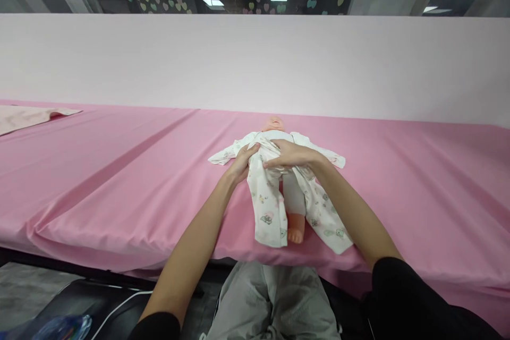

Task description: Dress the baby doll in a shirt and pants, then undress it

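A baby doll point(295, 219) lies on its back on the pink-covered table point(119, 170), head away from me and one bare foot toward me. A white printed sleepsuit point(268, 207) is spread over it, sleeves out to both sides, legs hanging toward the table's near edge. My left hand point(242, 162) grips the suit's left front panel at the doll's chest. My right hand point(290, 155) lies across the chest, fingers closed on the fabric beside the left hand.
A pale pink cloth point(27, 116) lies at the far left of the table. A light pink wall point(255, 64) rises behind. My grey trousers point(271, 297) show below the table edge, with a dark case point(79, 308) and a blue plastic item point(59, 326) at lower left.
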The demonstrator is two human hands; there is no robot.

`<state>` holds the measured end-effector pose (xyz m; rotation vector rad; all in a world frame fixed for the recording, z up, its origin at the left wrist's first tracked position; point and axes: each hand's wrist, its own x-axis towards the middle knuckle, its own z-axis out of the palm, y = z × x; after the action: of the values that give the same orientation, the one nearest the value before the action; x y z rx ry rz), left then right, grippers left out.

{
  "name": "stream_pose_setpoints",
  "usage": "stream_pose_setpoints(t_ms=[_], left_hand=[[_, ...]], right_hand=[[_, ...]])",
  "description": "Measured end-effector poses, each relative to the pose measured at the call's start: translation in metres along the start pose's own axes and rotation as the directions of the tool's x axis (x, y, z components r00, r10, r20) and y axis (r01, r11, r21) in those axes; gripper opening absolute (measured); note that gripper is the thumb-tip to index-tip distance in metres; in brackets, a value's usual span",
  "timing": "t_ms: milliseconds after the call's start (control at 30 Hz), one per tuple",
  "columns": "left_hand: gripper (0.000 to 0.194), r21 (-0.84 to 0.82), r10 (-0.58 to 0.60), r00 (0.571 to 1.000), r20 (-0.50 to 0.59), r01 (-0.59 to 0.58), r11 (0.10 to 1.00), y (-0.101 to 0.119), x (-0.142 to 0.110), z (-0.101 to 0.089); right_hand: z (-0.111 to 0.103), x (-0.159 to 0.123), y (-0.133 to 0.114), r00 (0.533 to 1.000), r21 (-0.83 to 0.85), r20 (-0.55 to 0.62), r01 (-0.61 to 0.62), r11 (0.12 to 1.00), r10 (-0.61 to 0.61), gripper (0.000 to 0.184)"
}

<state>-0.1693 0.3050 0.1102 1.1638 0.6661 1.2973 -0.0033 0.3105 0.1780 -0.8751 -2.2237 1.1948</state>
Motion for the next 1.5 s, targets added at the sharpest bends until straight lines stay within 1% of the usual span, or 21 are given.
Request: stream_pose_setpoints(t_ms=[67, 100, 167, 267, 367, 433, 533, 633, 667, 733, 833, 900, 967, 1033, 1100, 1133, 1167, 1233, 1300, 1400, 1500], left_hand=[[0.043, -0.018, -0.047, 0.998, 0.028, 0.048, 0.999, -0.001, 0.001, 0.000], [0.043, -0.008, -0.073, 0.996, 0.042, 0.073, 0.997, -0.001, 0.001, -0.001], [0.044, 0.029, -0.113, 0.992, 0.061, 0.112, 0.993, -0.003, 0.000, -0.002], [0.049, 0.087, -0.120, 0.987, 0.104, 0.111, 0.990, -0.006, -0.001, -0.004], [0.051, 0.110, -0.110, 0.989, 0.102, 0.099, 0.989, -0.005, -0.002, -0.006], [0.045, 0.067, -0.088, 0.995, 0.049, 0.085, 0.994, -0.005, -0.002, -0.006], [0.038, -0.066, -0.032, 0.999, -0.020, 0.030, 0.997, -0.004, 0.001, -0.005], [0.032, -0.147, -0.052, 0.998, -0.043, 0.045, 0.988, -0.005, 0.003, -0.004], [0.030, -0.154, -0.071, 0.997, -0.041, 0.063, 0.986, -0.005, 0.003, -0.004], [0.027, -0.152, -0.112, 0.994, -0.015, 0.108, 0.982, -0.005, 0.002, -0.003], [0.032, -0.116, -0.204, 0.974, 0.094, 0.215, 0.970, -0.005, -0.002, -0.004], [0.038, -0.057, -0.249, 0.956, 0.155, 0.260, 0.964, -0.003, -0.004, -0.007], [0.041, -0.001, -0.233, 0.960, 0.153, 0.236, 0.972, -0.002, -0.005, -0.011], [0.039, 0.019, -0.188, 0.976, 0.113, 0.187, 0.982, 0.000, -0.004, -0.014], [0.034, -0.006, -0.153, 0.985, 0.075, 0.154, 0.988, 0.001, -0.002, -0.015], [0.032, -0.033, -0.139, 0.988, 0.062, 0.141, 0.989, 0.001, -0.001, -0.015], [0.031, -0.066, -0.119, 0.992, 0.045, 0.122, 0.990, 0.000, 0.001, -0.014], [0.030, -0.150, -0.045, 0.999, -0.014, 0.042, 0.988, -0.002, 0.004, -0.012], [0.030, -0.226, 0.014, 0.998, -0.058, -0.027, 0.974, -0.004, 0.007, -0.008], [0.032, -0.270, -0.015, 0.999, -0.039, 0.004, 0.963, -0.006, 0.009, -0.003], [0.035, -0.225, -0.059, 0.998, -0.005, 0.057, 0.973, -0.006, 0.007, -0.001]], right_hand=[[-0.001, 0.000, 0.000, 1.000, -0.060, 0.004, 0.000, 0.998, 0.001, 0.024], [-0.003, 0.000, 0.001, 1.000, -0.023, 0.006, -0.017, 1.000, 0.017, 0.018], [-0.007, 0.003, 0.005, 0.997, 0.163, 0.009, -0.083, 0.983, 0.083, 0.010], [-0.011, 0.007, 0.010, 0.986, 0.480, -0.017, -0.137, 0.867, 0.165, 0.009], [-0.007, 0.009, 0.011, 0.977, 0.620, -0.012, -0.160, 0.768, 0.214, 0.005], [-0.001, 0.009, 0.009, 0.978, 0.642, 0.000, -0.161, 0.750, 0.210, 0.001], [0.006, 0.006, 0.006, 0.986, 0.561, 0.063, -0.164, 0.811, 0.156, 0.013], [0.004, 0.005, 0.010, 0.980, 0.376, 0.137, -0.187, 0.908, 0.145, 0.029], [0.001, 0.007, 0.013, 0.978, 0.340, 0.131, -0.197, 0.920, 0.161, 0.031], [-0.003, 0.010, 0.019, 0.980, 0.366, 0.068, -0.197, 0.909, 0.185, 0.029], [-0.008, 0.014, 0.025, 0.985, 0.500, -0.040, -0.128, 0.857, 0.170, 0.024], [-0.009, 0.014, 0.023, 0.989, 0.500, -0.057, -0.089, 0.861, 0.135, 0.022], [-0.011, 0.010, 0.020, 0.996, 0.383, -0.027, -0.069, 0.921, 0.086, 0.022], [-0.014, 0.006, 0.017, 0.997, 0.139, 0.028, -0.077, 0.987, 0.074, 0.025], [-0.016, 0.004, 0.016, 0.994, -0.119, 0.068, -0.077, 0.990, 0.086, 0.024], [-0.016, 0.004, 0.016, 0.994, -0.189, 0.077, -0.064, 0.980, 0.080, 0.021], [-0.015, 0.005, 0.017, 0.995, -0.205, 0.079, -0.044, 0.978, 0.062, 0.018], [-0.012, 0.008, 0.019, 0.999, -0.114, 0.049, -0.008, 0.993, 0.014, 0.015], [-0.008, 0.012, 0.022, 1.000, 0.040, -0.015, -0.009, 0.999, 0.009, 0.027], [-0.004, 0.018, 0.027, 0.995, 0.249, -0.083, -0.028, 0.968, 0.050, 0.043], [-0.003, 0.023, 0.031, 0.984, 0.435, -0.165, 0.012, 0.900, 0.067, 0.044]])
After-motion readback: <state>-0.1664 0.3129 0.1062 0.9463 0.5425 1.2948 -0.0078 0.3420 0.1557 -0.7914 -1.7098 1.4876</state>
